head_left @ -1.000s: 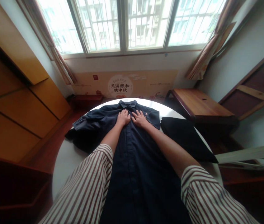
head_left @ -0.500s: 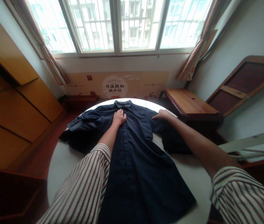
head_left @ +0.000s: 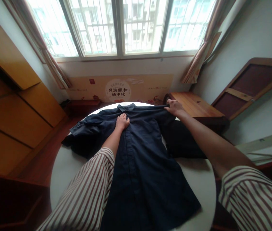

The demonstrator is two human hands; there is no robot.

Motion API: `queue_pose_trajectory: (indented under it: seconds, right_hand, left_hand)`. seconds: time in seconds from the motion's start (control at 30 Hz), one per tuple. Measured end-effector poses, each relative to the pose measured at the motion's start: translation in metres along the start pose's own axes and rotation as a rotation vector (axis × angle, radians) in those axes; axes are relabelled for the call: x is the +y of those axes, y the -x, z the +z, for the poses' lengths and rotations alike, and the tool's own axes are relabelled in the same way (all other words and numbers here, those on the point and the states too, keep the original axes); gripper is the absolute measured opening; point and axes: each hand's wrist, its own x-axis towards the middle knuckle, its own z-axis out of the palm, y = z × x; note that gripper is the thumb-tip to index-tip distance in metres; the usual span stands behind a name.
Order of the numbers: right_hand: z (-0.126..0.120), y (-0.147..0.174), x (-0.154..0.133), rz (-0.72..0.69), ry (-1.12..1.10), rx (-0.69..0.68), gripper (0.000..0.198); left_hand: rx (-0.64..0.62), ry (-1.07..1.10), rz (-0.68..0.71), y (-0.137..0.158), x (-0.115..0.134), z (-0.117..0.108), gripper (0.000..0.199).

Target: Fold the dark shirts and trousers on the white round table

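A dark navy shirt (head_left: 143,160) with a collar and a front placket lies spread, front up, over a round white table (head_left: 63,175). My left hand (head_left: 122,122) rests flat on its chest just below the collar, fingers stretched out. At the right, my right hand (head_left: 174,107) pinches the upper edge of the sleeve, which is lifted and pulled taut from the shoulder. The left-side sleeve is bunched in folds. Black cloth (head_left: 185,141) shows beneath the right sleeve, and more of it lies under the left one.
Behind the table's right side stands a wooden cabinet (head_left: 198,106). Orange-yellow cupboards (head_left: 8,134) line the left wall. A printed banner (head_left: 85,86) hangs below the barred windows (head_left: 140,29). A wooden framed panel (head_left: 251,86) leans at the right wall.
My right hand has moved up and to the right, drawing the sleeve outward and raising its upper edge. My left hand has stayed on the shirt's chest.
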Motion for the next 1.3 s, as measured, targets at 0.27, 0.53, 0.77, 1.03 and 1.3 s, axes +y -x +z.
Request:
queue_pose_trajectory:
  seconds: [0.27, 0.53, 0.77, 1.03, 1.3]
  right_hand:
    - [0.021, 0.068, 0.019, 0.042, 0.051, -0.018, 0.062]
    - [0.042, 0.068, 0.048, 0.304, -0.531, -0.178, 0.089]
    - [0.025, 0.054, 0.031, 0.276, -0.574, 0.006, 0.054]
    - [-0.004, 0.130, 0.025, -0.004, -0.369, 0.083, 0.026]
    - [-0.011, 0.341, -0.005, -0.506, -0.465, -0.294, 0.039]
  left_hand:
    - [0.006, 0.008, -0.001, -0.002, -0.001, 0.001, 0.054]
    - [0.025, 0.004, -0.001, 0.000, 0.000, 0.001, 0.053]
    - [0.037, 0.001, 0.001, 0.002, 0.000, -0.001, 0.053]
    - [0.053, 0.006, 0.007, 0.001, -0.001, -0.001, 0.050]
    - [0.100, 0.029, 0.028, 0.013, 0.010, -0.020, 0.047]
